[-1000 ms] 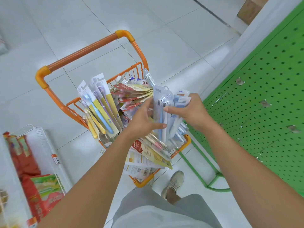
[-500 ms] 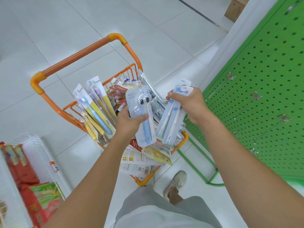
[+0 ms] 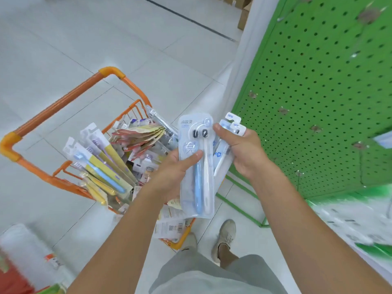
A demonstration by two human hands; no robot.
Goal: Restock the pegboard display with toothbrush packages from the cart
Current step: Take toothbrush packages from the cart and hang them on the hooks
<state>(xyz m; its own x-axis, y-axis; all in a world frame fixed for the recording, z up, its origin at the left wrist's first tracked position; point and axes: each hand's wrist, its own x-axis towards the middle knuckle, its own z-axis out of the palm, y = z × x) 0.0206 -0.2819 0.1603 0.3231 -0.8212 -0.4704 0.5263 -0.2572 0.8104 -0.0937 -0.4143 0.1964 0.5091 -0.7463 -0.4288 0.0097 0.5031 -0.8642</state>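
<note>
My left hand [image 3: 174, 172] grips a clear twin-pack toothbrush package [image 3: 196, 166] with a blue and a white brush, held upright above the cart. My right hand [image 3: 244, 153] holds a thin stack of blue-and-white toothbrush packages [image 3: 230, 132], its thumb touching the twin-pack's top edge. The orange cart [image 3: 63, 102] below is full of toothbrush packages [image 3: 101, 164], yellow-backed ones at its left. The green pegboard [image 3: 318, 98] with metal hooks [image 3: 283, 111] stands at my right, its hooks bare.
White tiled floor surrounds the cart. A green base frame [image 3: 244, 200] runs along the pegboard's foot. My shoes [image 3: 224, 238] stand just behind the cart. A white wire rack with red packs [image 3: 23, 264] sits at lower left. A cardboard box [image 3: 246, 15] is far back.
Both hands have risen from the cart and shifted right toward the pegboard. The left hand pulled the twin-pack out of the bundle; the view has turned toward the pegboard.
</note>
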